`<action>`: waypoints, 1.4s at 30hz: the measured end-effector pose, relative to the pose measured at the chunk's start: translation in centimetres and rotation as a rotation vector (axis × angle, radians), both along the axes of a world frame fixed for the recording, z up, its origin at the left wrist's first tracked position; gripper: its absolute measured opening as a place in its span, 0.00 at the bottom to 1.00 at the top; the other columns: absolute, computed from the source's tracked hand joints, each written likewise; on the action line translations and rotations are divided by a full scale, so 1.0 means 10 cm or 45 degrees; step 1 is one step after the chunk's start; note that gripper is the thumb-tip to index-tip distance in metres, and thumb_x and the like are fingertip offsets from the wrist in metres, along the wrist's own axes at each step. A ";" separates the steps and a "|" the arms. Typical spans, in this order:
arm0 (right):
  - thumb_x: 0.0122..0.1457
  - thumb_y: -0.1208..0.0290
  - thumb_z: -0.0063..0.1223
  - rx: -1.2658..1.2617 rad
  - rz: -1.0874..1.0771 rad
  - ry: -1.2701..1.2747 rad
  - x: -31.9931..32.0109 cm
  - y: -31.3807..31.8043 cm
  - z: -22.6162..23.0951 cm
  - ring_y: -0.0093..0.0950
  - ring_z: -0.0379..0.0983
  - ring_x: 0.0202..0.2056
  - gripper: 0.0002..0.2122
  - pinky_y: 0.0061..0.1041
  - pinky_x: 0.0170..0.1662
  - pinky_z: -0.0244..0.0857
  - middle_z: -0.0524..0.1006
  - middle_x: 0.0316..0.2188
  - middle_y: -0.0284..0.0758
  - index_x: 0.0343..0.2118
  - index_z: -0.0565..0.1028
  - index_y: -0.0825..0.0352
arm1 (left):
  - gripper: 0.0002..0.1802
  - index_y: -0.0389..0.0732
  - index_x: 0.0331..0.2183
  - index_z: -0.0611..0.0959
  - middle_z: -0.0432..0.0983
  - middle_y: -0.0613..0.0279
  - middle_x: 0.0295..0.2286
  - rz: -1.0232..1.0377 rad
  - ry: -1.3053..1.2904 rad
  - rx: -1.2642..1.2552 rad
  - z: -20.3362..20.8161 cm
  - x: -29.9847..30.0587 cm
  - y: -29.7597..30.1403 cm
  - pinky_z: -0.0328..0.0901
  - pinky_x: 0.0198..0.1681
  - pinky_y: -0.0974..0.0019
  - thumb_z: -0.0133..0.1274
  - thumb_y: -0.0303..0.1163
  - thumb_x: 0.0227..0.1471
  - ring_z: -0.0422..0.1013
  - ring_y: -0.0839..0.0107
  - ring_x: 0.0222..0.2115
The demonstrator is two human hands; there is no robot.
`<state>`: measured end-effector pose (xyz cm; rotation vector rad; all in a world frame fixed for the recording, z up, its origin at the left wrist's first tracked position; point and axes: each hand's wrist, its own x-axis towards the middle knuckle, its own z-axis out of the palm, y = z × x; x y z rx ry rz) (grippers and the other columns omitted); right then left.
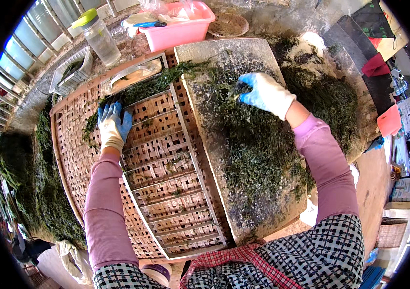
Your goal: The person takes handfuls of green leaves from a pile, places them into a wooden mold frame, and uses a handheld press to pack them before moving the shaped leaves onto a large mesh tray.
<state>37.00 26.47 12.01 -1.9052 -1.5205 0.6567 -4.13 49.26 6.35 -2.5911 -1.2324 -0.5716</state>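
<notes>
My left hand (113,126), in a blue-and-white work glove, lies with spread fingers at the far left of a slatted rectangular frame (185,130). Its dark fingertips touch a strip of dark green, stringy seaweed (142,91) across the frame's far part. Under the frame is a woven bamboo mat (77,144). My right hand (265,96), gloved alike, is over a pale speckled board (205,111) to the right. Its fingers curl together around a dark tuft that looks like seaweed. Loose seaweed (258,149) covers much of that board.
Seaweed heaps (323,96) lie right of the board and at the far left (51,188). Along the back stand a pink basin (178,31), a clear bottle with a green lid (100,41), a white plastic basket (72,72) and a round shallow tray (229,25).
</notes>
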 end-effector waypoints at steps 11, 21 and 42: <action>0.60 0.82 0.46 0.444 -0.395 0.962 0.38 -0.04 0.69 0.25 0.73 0.36 0.15 0.20 0.40 0.68 0.78 0.39 0.39 0.51 0.70 0.73 | 0.24 0.32 0.48 0.79 0.74 0.43 0.50 -0.006 -0.015 0.034 0.02 -0.04 -0.03 0.57 0.63 0.51 0.51 0.39 0.54 0.66 0.44 0.55; 0.57 0.84 0.51 0.558 -0.270 1.006 -0.35 0.45 1.28 0.28 0.76 0.41 0.15 0.24 0.46 0.70 0.80 0.39 0.37 0.48 0.72 0.72 | 0.26 0.35 0.51 0.77 0.75 0.46 0.50 -0.021 -0.078 -0.007 0.02 -0.08 -0.02 0.50 0.66 0.49 0.49 0.40 0.54 0.67 0.47 0.55; 0.52 0.83 0.61 0.220 -0.200 0.044 -2.53 2.33 -0.37 0.23 0.75 0.38 0.16 0.24 0.46 0.69 0.82 0.39 0.35 0.45 0.77 0.70 | 0.15 0.33 0.37 0.83 0.78 0.47 0.44 -0.323 -0.576 0.097 -0.15 -0.21 0.09 0.58 0.60 0.45 0.50 0.31 0.49 0.71 0.48 0.49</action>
